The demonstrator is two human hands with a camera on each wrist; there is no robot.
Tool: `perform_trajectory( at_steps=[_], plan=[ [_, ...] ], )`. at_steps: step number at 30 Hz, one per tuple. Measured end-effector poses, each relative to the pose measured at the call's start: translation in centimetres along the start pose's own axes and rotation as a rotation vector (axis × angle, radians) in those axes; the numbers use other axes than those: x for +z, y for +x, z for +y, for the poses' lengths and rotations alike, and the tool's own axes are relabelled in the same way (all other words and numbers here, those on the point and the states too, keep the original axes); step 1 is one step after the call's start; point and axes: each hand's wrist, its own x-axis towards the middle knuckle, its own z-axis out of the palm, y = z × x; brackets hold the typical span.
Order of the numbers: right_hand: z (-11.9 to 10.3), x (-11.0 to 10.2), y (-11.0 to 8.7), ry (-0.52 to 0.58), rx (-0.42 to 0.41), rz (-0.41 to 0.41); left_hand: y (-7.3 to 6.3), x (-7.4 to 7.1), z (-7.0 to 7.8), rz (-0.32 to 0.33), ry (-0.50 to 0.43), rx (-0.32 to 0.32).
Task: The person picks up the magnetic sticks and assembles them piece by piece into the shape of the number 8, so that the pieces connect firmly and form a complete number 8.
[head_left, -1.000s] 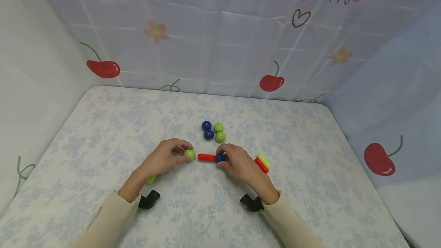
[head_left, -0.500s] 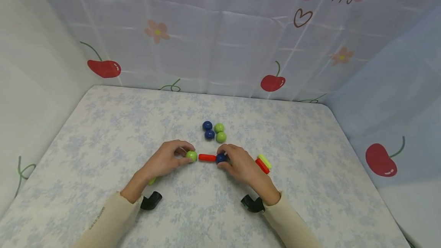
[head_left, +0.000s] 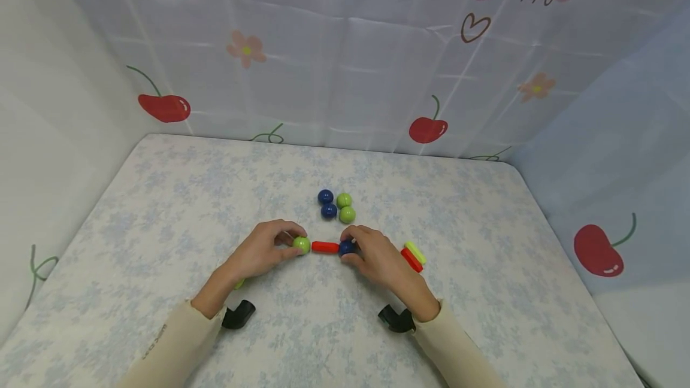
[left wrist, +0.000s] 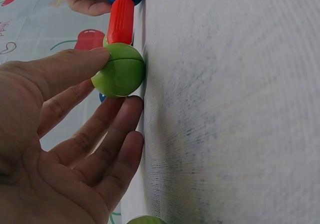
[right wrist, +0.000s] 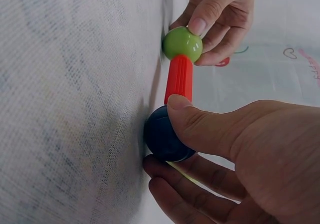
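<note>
My left hand (head_left: 268, 248) pinches a shiny green ball (left wrist: 120, 70) between thumb and fingers, low at the table. A short red ridged rod (head_left: 325, 247) lies to its right, its left end right at the green ball. At the rod's other end sits a dark blue ball (right wrist: 165, 134), which my right hand (head_left: 373, 256) grips with thumb and fingers. In both wrist views ball, rod and ball form one line close along the cloth. Behind the hands, two blue balls (head_left: 326, 197) and two green balls (head_left: 347, 215) stand grouped together.
Beside the right wrist lie a red rod (head_left: 411, 260) and a yellow-green rod (head_left: 415, 252), side by side. Another yellow-green piece (head_left: 239, 284) shows partly under the left wrist. A floral cloth covers the table (head_left: 178, 196); a printed curtain (head_left: 334, 76) hangs behind it.
My left hand has moved slightly right and nearer me with the green ball, narrowing the gap to the red rod's end. The right hand keeps hold of the blue ball.
</note>
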Motion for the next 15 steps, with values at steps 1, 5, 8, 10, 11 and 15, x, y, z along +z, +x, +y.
perform_trajectory(
  at_steps=[1,5,8,10,11,15],
  plan=[
    [0.01,0.00,0.00,0.000,0.000,0.000,-0.02,0.00,0.05,0.000,-0.003,-0.002],
    [0.05,0.01,-0.05,-0.002,-0.005,0.003,-0.02,0.05,0.19,0.000,-0.018,-0.009],
    [0.07,0.06,-0.09,-0.002,-0.001,0.000,-0.03,0.03,0.26,-0.001,-0.017,-0.015],
    [0.08,0.07,-0.11,-0.005,-0.002,-0.001,-0.12,-0.10,0.31,0.002,-0.014,-0.013],
    [0.08,0.09,-0.10,-0.005,0.001,-0.003,-0.19,-0.20,0.33,0.005,-0.010,-0.010],
    [0.06,0.10,-0.05,-0.017,-0.013,-0.002,-0.58,-0.78,0.43,0.028,0.008,0.018]
  ],
)
